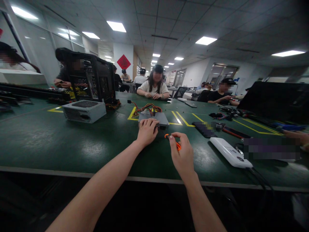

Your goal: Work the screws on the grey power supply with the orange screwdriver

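Observation:
A flat grey metal power supply (163, 120) lies on the green table in front of me, a bundle of coloured cables (149, 109) spreading out behind it. My left hand (147, 131) is on its near left part, fingers curled over the top and holding it against the table. Just right of the unit, my right hand (182, 153) is closed around a small orange-and-black tool (178, 146). Fingers cover much of that tool, so its exact kind is unclear. Its orange end sticks out to the left, apart from the power supply.
A larger power supply (84, 111) sits at left before an open black computer case (90, 77). To the right lie a white power bank (230, 152), a dark phone-like slab (204, 129) and loose cables. A person (154, 85) sits opposite; another person's hand (298, 138) reaches in at right.

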`<state>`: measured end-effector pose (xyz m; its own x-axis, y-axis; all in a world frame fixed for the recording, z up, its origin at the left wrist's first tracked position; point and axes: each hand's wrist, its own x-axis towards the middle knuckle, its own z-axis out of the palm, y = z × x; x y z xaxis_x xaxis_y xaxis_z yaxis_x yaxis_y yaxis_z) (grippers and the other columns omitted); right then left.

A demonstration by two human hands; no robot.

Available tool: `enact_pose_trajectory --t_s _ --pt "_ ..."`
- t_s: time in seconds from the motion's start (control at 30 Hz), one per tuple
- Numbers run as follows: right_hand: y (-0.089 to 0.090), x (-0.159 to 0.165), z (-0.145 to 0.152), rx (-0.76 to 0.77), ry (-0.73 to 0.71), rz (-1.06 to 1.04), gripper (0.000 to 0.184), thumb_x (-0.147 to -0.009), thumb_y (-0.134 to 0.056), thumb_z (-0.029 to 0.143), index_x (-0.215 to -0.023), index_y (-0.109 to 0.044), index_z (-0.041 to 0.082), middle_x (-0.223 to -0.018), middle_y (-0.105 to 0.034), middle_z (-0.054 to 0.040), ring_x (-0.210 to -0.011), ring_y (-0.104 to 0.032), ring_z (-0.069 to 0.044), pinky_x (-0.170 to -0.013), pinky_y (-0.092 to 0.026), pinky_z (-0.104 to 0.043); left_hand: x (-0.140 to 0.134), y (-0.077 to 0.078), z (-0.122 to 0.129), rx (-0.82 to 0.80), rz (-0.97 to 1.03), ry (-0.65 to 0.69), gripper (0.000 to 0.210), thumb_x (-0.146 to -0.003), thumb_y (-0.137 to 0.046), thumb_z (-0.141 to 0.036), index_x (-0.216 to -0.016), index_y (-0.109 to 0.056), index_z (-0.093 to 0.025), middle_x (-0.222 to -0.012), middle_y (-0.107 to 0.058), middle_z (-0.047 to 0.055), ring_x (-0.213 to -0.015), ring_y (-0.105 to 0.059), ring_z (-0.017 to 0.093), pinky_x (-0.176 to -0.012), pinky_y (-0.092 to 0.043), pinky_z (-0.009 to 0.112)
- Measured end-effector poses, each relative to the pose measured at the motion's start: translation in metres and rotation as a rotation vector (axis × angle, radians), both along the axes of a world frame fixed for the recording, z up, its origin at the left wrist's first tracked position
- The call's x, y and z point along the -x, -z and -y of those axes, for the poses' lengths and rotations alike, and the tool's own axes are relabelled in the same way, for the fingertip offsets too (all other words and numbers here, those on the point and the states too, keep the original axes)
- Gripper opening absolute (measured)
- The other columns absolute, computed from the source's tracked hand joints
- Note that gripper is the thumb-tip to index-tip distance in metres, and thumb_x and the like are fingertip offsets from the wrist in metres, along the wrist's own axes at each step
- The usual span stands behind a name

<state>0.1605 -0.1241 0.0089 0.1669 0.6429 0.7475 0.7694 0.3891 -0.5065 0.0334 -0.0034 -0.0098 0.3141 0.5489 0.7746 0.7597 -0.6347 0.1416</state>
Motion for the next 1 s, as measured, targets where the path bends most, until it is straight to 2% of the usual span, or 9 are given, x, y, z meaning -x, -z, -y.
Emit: enact_pose_trajectory --t_s 0.07,0.23,0.37,0.43,0.57,0.63,0.77,0.83,1.0 --pt "-0.0003 -0.0003 0.0002 0.003 0.002 -0.005 0.016 -0.086 -0.043 0.028 -0.098 -0.050 0.019 -0.093 -0.060 -0.0051 -0.083 -0.058 -0.018 -0.072 -0.046 -0.032 -0.0001 0.0001 0.0002 0.001 0.000 0.002 0.031 -0.083 -0.046 -0.023 -0.114 -0.052 -0.025 -0.115 -0.056 0.003 -0.108 -0.046 0.021 -0.096 -0.028 0.039" --pt "-0.0020 0.0024 0.0024 0.031 -0.044 0.220 0.016 -0.078 -0.048 0.017 -0.094 -0.053 0.020 -0.091 -0.061 -0.0047 -0.084 -0.054 -0.020 -0.074 -0.045 -0.035 -0.0006 -0.0009 0.0018 0.015 0.001 0.001 0.030 -0.083 -0.046 -0.022 -0.112 -0.053 -0.024 -0.115 -0.056 0.005 -0.109 -0.046 0.021 -0.097 -0.027 0.039" --pt "-0.0021 0.0032 0.0020 0.003 -0.004 0.091 0.019 -0.085 -0.044 0.028 -0.100 -0.051 0.019 -0.097 -0.058 -0.0076 -0.084 -0.056 -0.019 -0.070 -0.046 -0.033 -0.0007 -0.0009 0.0015 0.022 0.003 0.004 0.030 -0.084 -0.045 -0.023 -0.113 -0.052 -0.024 -0.116 -0.055 0.005 -0.109 -0.046 0.021 -0.097 -0.026 0.039" --pt "-0.0012 0.0028 0.0021 0.010 -0.010 0.039 0.022 -0.085 -0.042 0.028 -0.105 -0.048 0.019 -0.098 -0.059 -0.0075 -0.085 -0.058 -0.019 -0.069 -0.047 -0.032 -0.0006 -0.0003 0.0007 0.019 0.006 0.005 0.030 -0.084 -0.045 -0.023 -0.113 -0.052 -0.024 -0.116 -0.055 0.004 -0.109 -0.046 0.021 -0.097 -0.026 0.039" --pt "0.0003 0.0020 0.0040 0.068 -0.078 0.170 0.023 -0.078 -0.047 0.017 -0.100 -0.050 0.021 -0.096 -0.061 -0.0046 -0.086 -0.056 -0.020 -0.075 -0.046 -0.035 -0.0007 0.0005 0.0001 0.018 0.011 -0.002 0.029 -0.084 -0.045 -0.022 -0.112 -0.053 -0.024 -0.116 -0.055 0.004 -0.109 -0.046 0.021 -0.097 -0.027 0.039" --pt "0.0007 0.0019 0.0042 0.076 -0.098 0.198 0.019 -0.078 -0.049 0.017 -0.097 -0.053 0.021 -0.095 -0.061 -0.0043 -0.087 -0.055 -0.020 -0.078 -0.045 -0.036 -0.0007 0.0004 0.0003 0.021 0.009 -0.005 0.029 -0.084 -0.045 -0.022 -0.112 -0.053 -0.024 -0.116 -0.055 0.004 -0.108 -0.046 0.021 -0.097 -0.027 0.039" --pt "0.0025 0.0018 0.0017 0.071 -0.047 -0.004 0.025 -0.084 -0.047 0.031 -0.107 -0.048 0.020 -0.103 -0.058 -0.0075 -0.088 -0.057 -0.019 -0.074 -0.047 -0.034 -0.0006 0.0001 0.0004 0.020 0.007 -0.003 0.029 -0.085 -0.044 -0.023 -0.113 -0.052 -0.024 -0.116 -0.055 0.004 -0.109 -0.046 0.021 -0.097 -0.027 0.039" --pt "0.0035 0.0014 0.0002 0.057 -0.063 -0.067 0.026 -0.085 -0.044 0.029 -0.110 -0.046 0.020 -0.102 -0.058 -0.0069 -0.087 -0.058 -0.018 -0.072 -0.047 -0.032 -0.0007 0.0001 0.0002 0.017 0.006 -0.003 0.030 -0.084 -0.045 -0.023 -0.113 -0.052 -0.024 -0.116 -0.055 0.004 -0.109 -0.046 0.021 -0.098 -0.026 0.039" --pt "0.0037 0.0000 -0.0017 -0.004 -0.114 0.140 0.015 -0.078 -0.048 0.015 -0.089 -0.056 0.021 -0.090 -0.062 -0.0030 -0.082 -0.057 -0.017 -0.074 -0.045 -0.031 -0.0009 0.0002 0.0001 0.020 0.004 -0.001 0.029 -0.084 -0.045 -0.023 -0.113 -0.052 -0.024 -0.116 -0.055 0.004 -0.110 -0.046 0.021 -0.098 -0.026 0.039"
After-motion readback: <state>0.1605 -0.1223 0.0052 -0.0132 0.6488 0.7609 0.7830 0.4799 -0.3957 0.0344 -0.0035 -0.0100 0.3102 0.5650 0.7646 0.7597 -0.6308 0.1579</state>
